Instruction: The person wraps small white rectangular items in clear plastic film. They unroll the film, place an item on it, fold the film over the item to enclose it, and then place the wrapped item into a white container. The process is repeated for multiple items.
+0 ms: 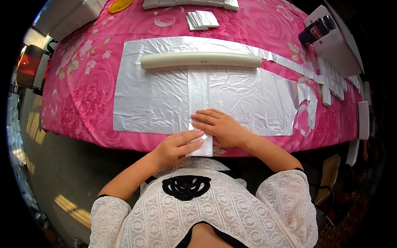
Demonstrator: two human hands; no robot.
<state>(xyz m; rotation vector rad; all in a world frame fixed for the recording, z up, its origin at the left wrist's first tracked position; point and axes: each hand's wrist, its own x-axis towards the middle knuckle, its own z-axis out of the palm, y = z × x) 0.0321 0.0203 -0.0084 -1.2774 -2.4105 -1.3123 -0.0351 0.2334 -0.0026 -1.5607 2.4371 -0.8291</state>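
A narrow folded strip of silvery-white plastic film (199, 84) runs toward me over a wide, creased silvery sheet (151, 95). Its near end reaches the table's front edge. My right hand (221, 127) lies over the strip, fingers stretched out leftward and pressing down. Just nearer to me, my left hand (175, 146) rests on the strip from the left, its fingers extended across the film; its thumb is mostly hidden. Across the far part of the sheet lies a long white tube (202, 60), touching neither hand.
A pink floral cloth (82, 99) covers the table. Small folded silvery packets (202, 20) lie at the far middle, more white bundles (332, 78) at the right. A dark bottle (316, 31) stands by a white box (337, 37). White containers (70, 18) occupy the far left.
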